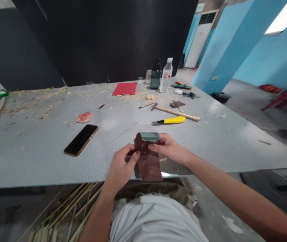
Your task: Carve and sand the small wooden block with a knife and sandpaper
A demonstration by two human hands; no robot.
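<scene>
Both my hands hold a sheet of dark reddish-brown sandpaper (148, 163) just above the near edge of the grey table (32, 158). My left hand (121, 166) pinches its left side with thumb and fingers closed. My right hand (167, 147) grips the upper right part, where the sheet's top is folded over and shows a grey-green back (149, 136). A bit of pale wood (162, 157) shows under my right hand; whether the hand holds it I cannot tell.
A black phone (81, 139) and a round wooden disc with red marks (84, 117) lie to the left. A yellow utility knife (170, 120), a hammer (175, 112), a red sheet (124, 89) and bottles (161, 75) lie farther back. Bamboo strips (67, 215) lie under the table.
</scene>
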